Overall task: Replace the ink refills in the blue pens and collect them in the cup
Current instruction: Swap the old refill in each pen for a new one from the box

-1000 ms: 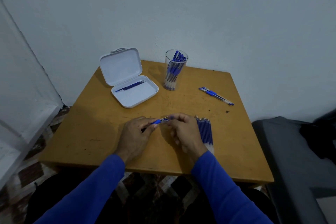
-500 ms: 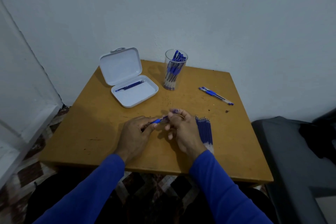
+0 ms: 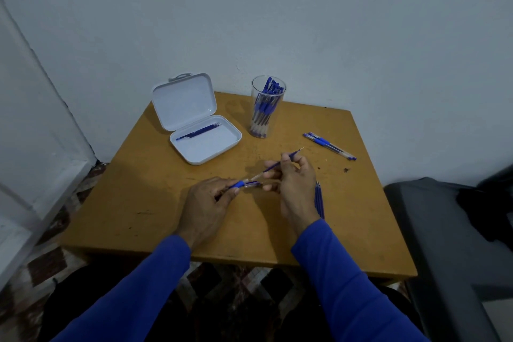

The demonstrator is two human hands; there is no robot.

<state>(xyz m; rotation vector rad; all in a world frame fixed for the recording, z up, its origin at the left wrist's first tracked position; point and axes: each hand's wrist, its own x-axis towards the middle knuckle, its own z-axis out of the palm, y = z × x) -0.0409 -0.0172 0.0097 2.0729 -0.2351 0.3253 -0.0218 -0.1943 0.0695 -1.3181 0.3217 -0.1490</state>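
My left hand (image 3: 206,204) grips a blue pen barrel (image 3: 244,184) over the middle of the wooden table (image 3: 144,203). My right hand (image 3: 295,184) pinches a thin ink refill (image 3: 280,163) drawn out of the barrel, its tip pointing up and to the right. A clear cup (image 3: 265,108) at the back holds several blue pens. Two blue pens (image 3: 329,146) lie at the right rear of the table. A bundle of refills (image 3: 319,198) lies just right of my right hand, partly hidden by it.
An open white case (image 3: 200,130) stands at the back left with blue refills (image 3: 198,132) inside. A white wall rises behind the table. A dark grey seat (image 3: 444,230) stands to the right, past the table edge.
My right hand has pulled the refill out of the pen barrel and lifted it up and to the right. My left hand keeps the barrel in place.
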